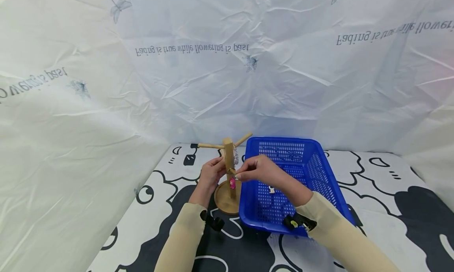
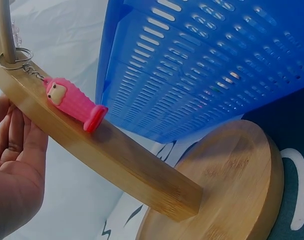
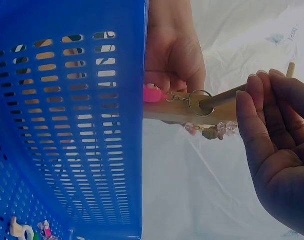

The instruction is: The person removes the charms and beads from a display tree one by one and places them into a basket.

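A wooden stand (image 1: 230,181) with a round base (image 2: 231,175) and several pegs stands upright left of a blue basket. From its front peg (image 3: 221,97) hangs a metal ring (image 3: 191,102) with a pink figure keychain (image 2: 74,102), which lies against the post. My left hand (image 1: 212,171) grips the post from behind on the left, its fingertips partly hidden by the wood. At the right, my right hand (image 3: 281,130) pinches the outer end of the front peg between thumb and fingers. A string of clear pinkish beads (image 1: 235,155) hangs beside the post.
The blue perforated basket (image 1: 298,228) stands close to the stand, under my right forearm. Small trinkets (image 3: 29,230), one a white figure (image 1: 271,189), lie in it. A black-and-white cartoon cloth (image 1: 376,220) covers the table, with pale printed sheeting (image 1: 213,86) behind.
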Tool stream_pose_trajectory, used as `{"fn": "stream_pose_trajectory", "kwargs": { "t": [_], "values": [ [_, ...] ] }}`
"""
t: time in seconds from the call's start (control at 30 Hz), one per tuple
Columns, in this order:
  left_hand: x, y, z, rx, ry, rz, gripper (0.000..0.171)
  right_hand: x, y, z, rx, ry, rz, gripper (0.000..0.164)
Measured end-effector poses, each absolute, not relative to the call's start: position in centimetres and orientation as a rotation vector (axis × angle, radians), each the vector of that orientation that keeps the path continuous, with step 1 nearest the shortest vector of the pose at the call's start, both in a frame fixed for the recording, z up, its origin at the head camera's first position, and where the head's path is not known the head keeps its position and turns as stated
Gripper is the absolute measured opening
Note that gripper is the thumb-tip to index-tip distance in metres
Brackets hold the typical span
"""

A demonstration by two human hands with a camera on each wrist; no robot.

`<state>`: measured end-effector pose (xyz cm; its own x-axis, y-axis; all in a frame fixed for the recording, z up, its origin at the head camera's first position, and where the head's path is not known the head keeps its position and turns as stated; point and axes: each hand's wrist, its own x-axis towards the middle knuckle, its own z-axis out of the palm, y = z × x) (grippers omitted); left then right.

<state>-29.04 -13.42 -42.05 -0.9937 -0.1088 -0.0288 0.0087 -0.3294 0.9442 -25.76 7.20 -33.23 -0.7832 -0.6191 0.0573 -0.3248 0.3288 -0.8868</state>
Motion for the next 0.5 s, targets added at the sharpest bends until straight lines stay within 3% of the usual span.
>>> {"fn": "stream_pose_trajectory", "kwargs": {
  "t": [0.5],
  "values": [
    [-29.9,-13.6,-42.2,0.138,-1.836,-2.543,0.016,-25.1,5.7,-33.0,-0.841,2.281,-1.445,0.019]
  ]
}}
